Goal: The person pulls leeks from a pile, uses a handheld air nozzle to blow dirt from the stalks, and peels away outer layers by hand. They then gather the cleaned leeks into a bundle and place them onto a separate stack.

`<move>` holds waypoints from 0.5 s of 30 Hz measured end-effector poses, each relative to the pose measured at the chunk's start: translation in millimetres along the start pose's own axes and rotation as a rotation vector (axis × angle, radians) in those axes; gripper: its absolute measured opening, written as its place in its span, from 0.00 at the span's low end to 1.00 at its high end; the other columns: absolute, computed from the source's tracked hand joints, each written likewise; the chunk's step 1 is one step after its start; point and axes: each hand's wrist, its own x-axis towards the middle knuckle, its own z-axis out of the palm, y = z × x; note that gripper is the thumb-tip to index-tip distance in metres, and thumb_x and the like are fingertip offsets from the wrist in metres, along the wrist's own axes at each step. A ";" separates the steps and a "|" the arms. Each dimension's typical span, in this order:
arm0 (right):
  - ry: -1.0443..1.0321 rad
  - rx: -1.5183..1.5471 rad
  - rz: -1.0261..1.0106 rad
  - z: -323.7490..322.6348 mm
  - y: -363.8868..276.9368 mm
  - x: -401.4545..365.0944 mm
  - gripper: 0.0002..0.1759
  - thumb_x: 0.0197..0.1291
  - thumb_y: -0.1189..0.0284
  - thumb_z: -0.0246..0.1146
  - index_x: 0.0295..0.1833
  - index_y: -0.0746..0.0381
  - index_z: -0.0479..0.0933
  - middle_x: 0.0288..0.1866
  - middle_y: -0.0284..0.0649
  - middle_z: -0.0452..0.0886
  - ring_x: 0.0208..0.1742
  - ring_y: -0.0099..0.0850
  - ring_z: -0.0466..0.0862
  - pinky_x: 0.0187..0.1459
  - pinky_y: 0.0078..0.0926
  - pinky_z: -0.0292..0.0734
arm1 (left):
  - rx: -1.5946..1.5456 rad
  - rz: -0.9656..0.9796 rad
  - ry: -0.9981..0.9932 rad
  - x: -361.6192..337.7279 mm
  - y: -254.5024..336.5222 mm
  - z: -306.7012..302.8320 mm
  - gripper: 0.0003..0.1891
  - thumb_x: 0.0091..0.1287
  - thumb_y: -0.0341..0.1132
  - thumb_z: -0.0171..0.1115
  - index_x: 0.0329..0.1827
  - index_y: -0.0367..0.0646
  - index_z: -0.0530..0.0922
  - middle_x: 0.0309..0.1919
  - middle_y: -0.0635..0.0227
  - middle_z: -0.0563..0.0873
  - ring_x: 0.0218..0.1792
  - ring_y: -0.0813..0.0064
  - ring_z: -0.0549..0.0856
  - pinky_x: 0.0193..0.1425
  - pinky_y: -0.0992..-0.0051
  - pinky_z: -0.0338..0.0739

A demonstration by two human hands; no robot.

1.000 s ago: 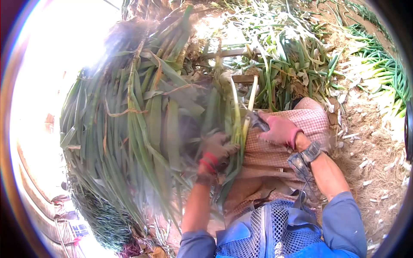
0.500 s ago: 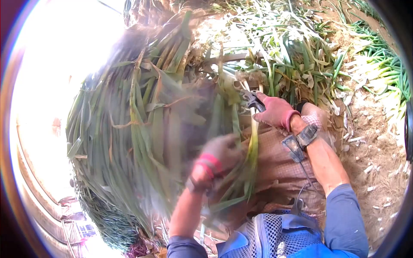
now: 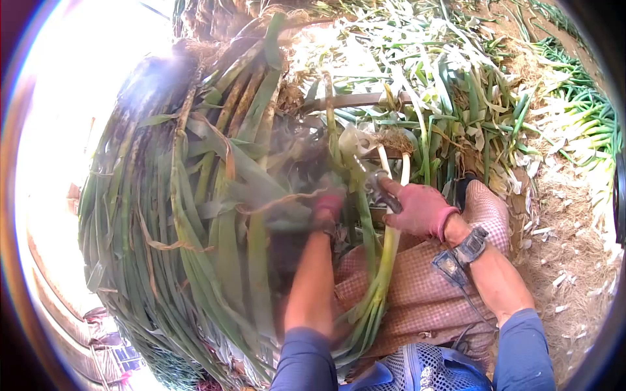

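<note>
My right hand [image 3: 417, 207], in a pink glove, is closed around a small dark hand tool [image 3: 385, 192], held over the pale stems of long green onions [image 3: 389, 244]. The roots of these onions [image 3: 396, 139] show just beyond the tool. My left hand [image 3: 329, 201], also gloved in pink, is blurred among the leaves to the left, and its fingers cannot be made out. Close by on its left rises a large pile of long green onions [image 3: 156, 195].
Cut leaves and peelings [image 3: 456, 85] lie in a heap at the top. Rows of green onions [image 3: 580, 98] rest on the ground at the upper right. Small white pieces and root scraps cover the soil [image 3: 561, 241] on the right. A metal bar [image 3: 358, 100] crosses beyond my hands.
My left hand has moved up and away from my body, into the leaves. My right hand, with the tool, has shifted slightly down. The onion roots near it are now more visible.
</note>
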 end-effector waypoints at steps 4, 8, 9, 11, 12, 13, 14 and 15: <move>-0.023 -0.029 -0.059 1.8 7.2 11.2 0.50 0.60 0.51 0.69 0.87 0.55 0.64 0.49 0.57 0.90 0.56 0.55 0.89 0.61 0.49 0.82 | -0.183 -0.008 -0.077 -25.5 10.1 -18.7 0.30 0.61 0.45 0.83 0.61 0.35 0.86 0.51 0.49 0.94 0.49 0.54 0.93 0.57 0.60 0.85; -0.109 -0.096 0.011 -5.1 -12.4 -0.5 0.46 0.61 0.55 0.69 0.86 0.51 0.68 0.56 0.55 0.91 0.59 0.53 0.90 0.65 0.48 0.82 | -0.267 -0.037 -0.127 -90.6 46.4 -45.9 0.25 0.61 0.40 0.82 0.58 0.37 0.88 0.45 0.55 0.95 0.43 0.63 0.92 0.51 0.64 0.85; -0.106 -0.100 0.013 -4.1 -14.0 -3.7 0.46 0.61 0.55 0.69 0.86 0.51 0.68 0.56 0.55 0.91 0.59 0.53 0.90 0.65 0.48 0.82 | -0.187 -0.017 -0.117 -97.5 46.5 -46.6 0.21 0.63 0.38 0.80 0.56 0.38 0.89 0.45 0.54 0.95 0.43 0.59 0.93 0.50 0.62 0.85; -0.099 -0.088 -0.029 3.1 -15.4 -7.1 0.46 0.61 0.55 0.69 0.86 0.50 0.68 0.56 0.55 0.91 0.59 0.52 0.90 0.65 0.48 0.82 | -0.304 -0.052 -0.144 -110.4 35.7 -36.2 0.21 0.65 0.35 0.80 0.59 0.37 0.88 0.44 0.61 0.94 0.41 0.69 0.90 0.49 0.67 0.85; -0.097 -0.091 -0.029 7.7 -14.4 -5.1 0.46 0.61 0.55 0.69 0.86 0.50 0.68 0.56 0.55 0.91 0.59 0.52 0.90 0.65 0.48 0.82 | -0.417 -0.088 -0.172 -116.0 29.5 -29.8 0.21 0.67 0.32 0.81 0.61 0.36 0.88 0.44 0.68 0.94 0.40 0.79 0.87 0.48 0.73 0.84; -0.057 -0.073 -0.044 11.9 -13.7 0.0 0.47 0.60 0.54 0.69 0.86 0.50 0.66 0.53 0.55 0.91 0.56 0.53 0.90 0.62 0.48 0.82 | -0.419 -0.084 -0.169 -122.0 26.9 -27.4 0.21 0.67 0.32 0.81 0.61 0.36 0.88 0.44 0.68 0.94 0.40 0.79 0.87 0.48 0.73 0.84; -0.017 -0.054 -0.061 14.4 -13.1 4.9 0.49 0.59 0.53 0.69 0.87 0.50 0.65 0.49 0.55 0.91 0.54 0.54 0.91 0.60 0.48 0.83 | -0.531 -0.015 -0.158 -127.8 24.1 -25.5 0.20 0.68 0.32 0.80 0.61 0.36 0.88 0.44 0.69 0.94 0.40 0.80 0.87 0.47 0.74 0.84; -0.015 -0.056 -0.063 15.4 -12.8 10.7 0.49 0.59 0.53 0.69 0.87 0.50 0.65 0.49 0.55 0.91 0.54 0.54 0.91 0.60 0.48 0.83 | -0.643 0.055 -0.147 -130.6 21.2 -24.3 0.20 0.69 0.31 0.80 0.62 0.36 0.88 0.44 0.70 0.93 0.40 0.80 0.87 0.47 0.74 0.84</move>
